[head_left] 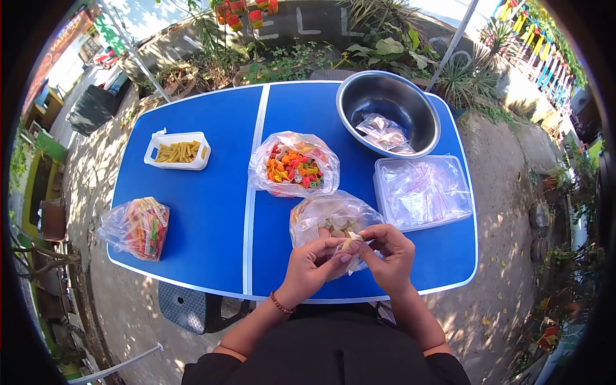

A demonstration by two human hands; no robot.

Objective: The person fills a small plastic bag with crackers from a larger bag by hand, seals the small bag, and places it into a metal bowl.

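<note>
Over the near edge of the table, my left hand [312, 264] and my right hand [389, 256] meet with fingers pinched. Between their fingertips is a small pale-yellow round piece [350, 244], with a bit of whitish plastic at it. Right behind and below the hands sits an open clear plastic bag [314, 215] of round, biscuit-like discs [337, 226] in pale and pinkish tones. Just beyond it, another open plastic bag [258, 160] holds bright red, orange, yellow and green pieces [295, 170].
On the blue table [205, 218], a clear tub [423, 192] of flat plastic bags stands right, below a metal bowl [346, 106] with filled packets [385, 133]. Left are a white basket [199, 160] of yellow sticks and a bag of colourful packets [142, 228]. A stool [183, 307] stands below.
</note>
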